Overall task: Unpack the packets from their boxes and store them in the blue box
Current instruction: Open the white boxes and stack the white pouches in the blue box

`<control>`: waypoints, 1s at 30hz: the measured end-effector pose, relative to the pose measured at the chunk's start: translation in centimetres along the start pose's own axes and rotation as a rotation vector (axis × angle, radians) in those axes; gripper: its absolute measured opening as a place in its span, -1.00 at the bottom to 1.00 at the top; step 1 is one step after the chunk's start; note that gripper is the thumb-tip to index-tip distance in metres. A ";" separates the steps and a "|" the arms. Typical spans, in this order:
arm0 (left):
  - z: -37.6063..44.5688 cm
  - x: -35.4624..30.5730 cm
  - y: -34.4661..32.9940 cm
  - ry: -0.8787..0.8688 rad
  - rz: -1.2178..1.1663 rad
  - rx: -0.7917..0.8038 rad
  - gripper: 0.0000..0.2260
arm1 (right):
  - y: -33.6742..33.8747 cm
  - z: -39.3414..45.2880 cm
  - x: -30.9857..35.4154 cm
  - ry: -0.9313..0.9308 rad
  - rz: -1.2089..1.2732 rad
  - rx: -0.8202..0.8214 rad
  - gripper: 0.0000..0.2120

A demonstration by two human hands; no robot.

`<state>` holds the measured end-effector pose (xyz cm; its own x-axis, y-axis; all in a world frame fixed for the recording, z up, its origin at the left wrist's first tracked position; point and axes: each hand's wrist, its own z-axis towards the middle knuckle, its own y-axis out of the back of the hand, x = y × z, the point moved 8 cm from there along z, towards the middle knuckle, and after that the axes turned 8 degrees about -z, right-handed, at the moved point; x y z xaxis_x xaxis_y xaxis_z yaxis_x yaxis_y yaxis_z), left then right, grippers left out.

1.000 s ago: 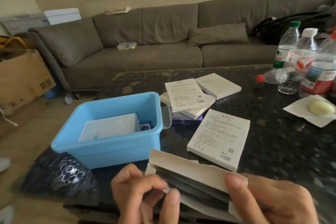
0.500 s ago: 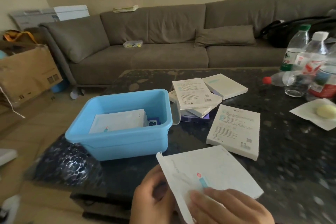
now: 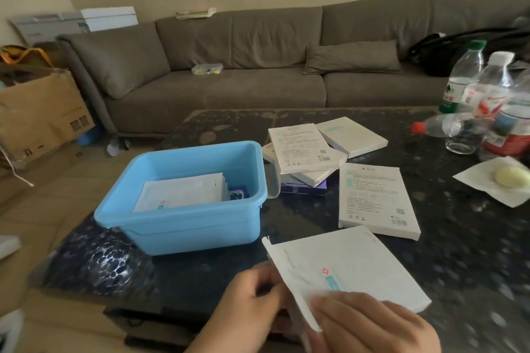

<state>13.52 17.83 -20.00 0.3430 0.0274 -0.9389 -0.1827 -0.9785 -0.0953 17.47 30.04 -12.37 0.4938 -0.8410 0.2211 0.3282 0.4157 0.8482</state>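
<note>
Head view: blue rectangular plastic box [image 3: 183, 226] on a dark speckled table [image 3: 473, 252], taken as landmark. Inside it, a stack of flat white packets [image 3: 180, 193]. Just right of the box, a pile of flat white cardboard boxes [image 3: 307, 152]; one more white cardboard box [image 3: 375, 198] lies flat further right, apart from the pile. In front of the box, to its right, a white square packet with a red-and-blue mark [image 3: 352, 264], held above the table. Right hand [image 3: 370, 324] pinches its near corner, fingers laid over the face. Left hand [image 3: 246, 304], fingers curled, meets the packet's left edge; actual grip cannot be told. Clear plastic bottles [image 3: 484, 100] stand far right of the box.
</note>
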 end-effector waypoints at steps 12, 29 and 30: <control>-1.0 1.6 8.0 0.059 -0.532 -0.360 -0.65 | -1.9 -1.3 -1.4 0.153 -0.191 -0.196 -0.70; -5.6 -8.2 11.0 -0.367 -0.707 -0.508 -0.74 | -3.6 3.8 3.6 -0.427 0.786 0.302 -0.51; -5.9 -8.4 10.3 -0.420 -0.718 -0.514 -0.78 | -3.0 4.9 4.6 -0.478 0.909 0.258 -0.56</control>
<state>14.23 6.31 -11.16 -0.1583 0.6245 -0.7648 0.4000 -0.6676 -0.6279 14.80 23.19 -11.55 0.0815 -0.3231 0.9428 -0.2143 0.9182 0.3332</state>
